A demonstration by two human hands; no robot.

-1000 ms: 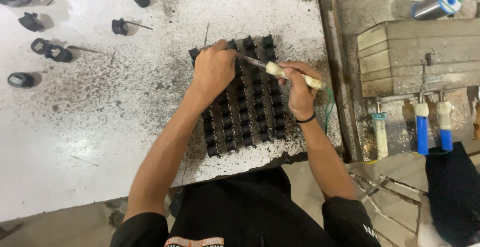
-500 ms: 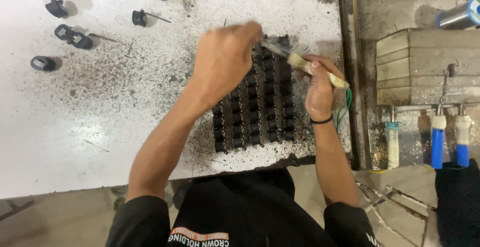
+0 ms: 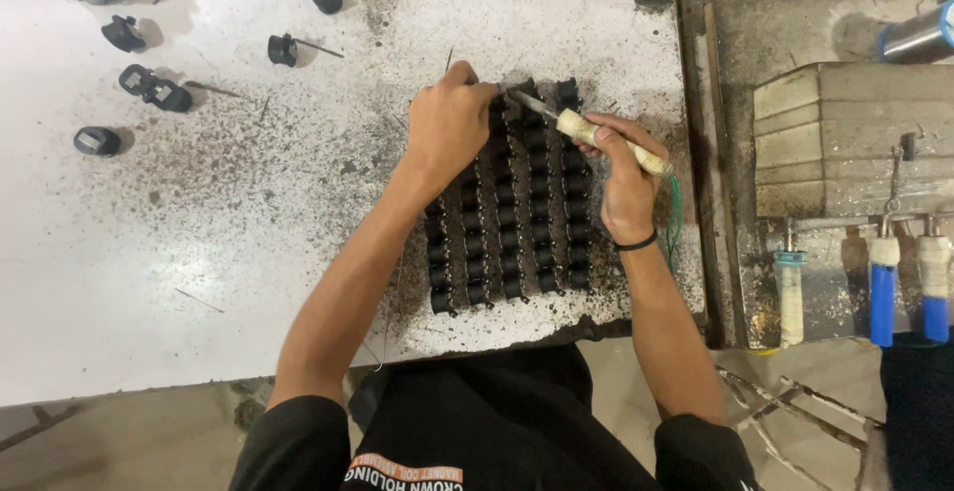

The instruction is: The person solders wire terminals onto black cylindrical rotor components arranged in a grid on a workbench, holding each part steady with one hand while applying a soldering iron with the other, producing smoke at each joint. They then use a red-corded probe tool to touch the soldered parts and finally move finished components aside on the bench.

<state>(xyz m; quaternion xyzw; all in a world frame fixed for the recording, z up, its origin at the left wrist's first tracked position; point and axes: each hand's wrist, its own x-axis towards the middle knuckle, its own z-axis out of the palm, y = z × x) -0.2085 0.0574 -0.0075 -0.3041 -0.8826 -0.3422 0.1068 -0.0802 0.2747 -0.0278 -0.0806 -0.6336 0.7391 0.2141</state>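
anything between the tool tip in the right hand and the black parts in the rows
Nothing visible. The right hand holds the pale-handled tool, its metal tip reaching the top of the rows of black parts. The left hand rests beside that spot, not across it.

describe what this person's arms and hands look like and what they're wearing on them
Both hands, the left hand and the right hand, are bare, with no gloves. A thin black band circles the right wrist. Short black sleeves end above the elbows, leaving both forearms uncovered.
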